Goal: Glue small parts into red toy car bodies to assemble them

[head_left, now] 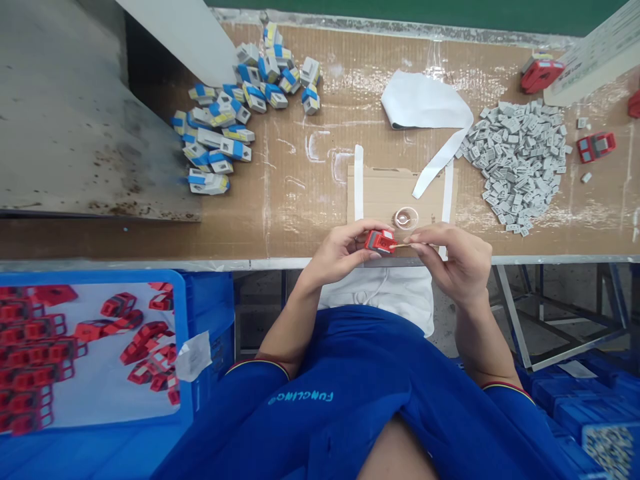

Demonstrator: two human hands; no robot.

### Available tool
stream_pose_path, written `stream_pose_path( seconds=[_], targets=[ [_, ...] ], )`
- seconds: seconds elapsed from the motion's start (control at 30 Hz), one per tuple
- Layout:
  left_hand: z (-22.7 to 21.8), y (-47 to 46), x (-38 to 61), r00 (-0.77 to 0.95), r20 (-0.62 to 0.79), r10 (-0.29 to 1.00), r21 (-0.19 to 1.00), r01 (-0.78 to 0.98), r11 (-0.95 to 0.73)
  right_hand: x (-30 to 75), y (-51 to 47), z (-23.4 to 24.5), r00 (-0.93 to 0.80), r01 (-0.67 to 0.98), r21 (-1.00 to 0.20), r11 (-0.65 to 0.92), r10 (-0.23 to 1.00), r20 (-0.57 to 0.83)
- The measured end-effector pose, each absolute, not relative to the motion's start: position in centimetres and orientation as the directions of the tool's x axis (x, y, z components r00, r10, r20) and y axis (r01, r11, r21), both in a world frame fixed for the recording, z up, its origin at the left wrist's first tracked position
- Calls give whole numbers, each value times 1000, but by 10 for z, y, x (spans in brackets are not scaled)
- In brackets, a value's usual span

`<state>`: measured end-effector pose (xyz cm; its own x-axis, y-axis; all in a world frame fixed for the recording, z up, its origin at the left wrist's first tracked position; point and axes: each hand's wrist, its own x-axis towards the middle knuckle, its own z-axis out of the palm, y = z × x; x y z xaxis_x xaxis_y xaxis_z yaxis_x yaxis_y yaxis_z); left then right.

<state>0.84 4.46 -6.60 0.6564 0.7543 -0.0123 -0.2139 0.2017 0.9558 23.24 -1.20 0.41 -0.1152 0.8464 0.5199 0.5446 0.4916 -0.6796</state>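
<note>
Near the table's front edge, my left hand [343, 250] is closed around a small red toy vehicle body [381, 242] with dark grey parts. A thin wooden stick [404, 245] is pinched between the thumb and fingers of my right hand [453, 257]. The stick's far end meets the right end of the red toy; whether it touches or only overlaps it, I cannot tell. Just beyond my hands stands a small clear round cup [406, 219] on a cardboard sheet [383, 190] held by white tape strips. What the cup contains is unclear.
Grey small parts [525, 157] form a pile at right, near a red toy vehicle [596, 147]. White-blue-yellow toy parts [220, 137] are heaped at left beside a metal box [90, 120]. White cloth [425, 100] lies behind. A blue crate [183, 333] holds several red bodies.
</note>
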Motion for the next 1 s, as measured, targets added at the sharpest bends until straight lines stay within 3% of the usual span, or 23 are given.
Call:
stream_pose_path(
  seconds=[0.23, 0.53, 0.73, 0.9, 1.0],
  targets=[
    [-67, 43, 6, 650, -9, 760, 950, -232, 210, 246, -15, -16, 255, 551, -760, 345, 797, 547],
    [-67, 44, 4, 621, -40, 783, 954, -210, 215, 241, -6, -40, 172, 660, -696, 284, 844, 508],
    [-67, 41, -1, 564, -12, 826, 941, -273, 200, 260, 10, -14, 195, 656, -703, 276, 838, 511],
    [-68, 30, -15, 546, -21, 838, 919, -320, 231, 263, 84, 25, -77, 713, -583, 390, 870, 488],
    [-65, 25, -25, 500, -46, 865, 925, -306, 226, 236, 150, 32, -309, 757, -527, 387, 922, 235]
  ],
)
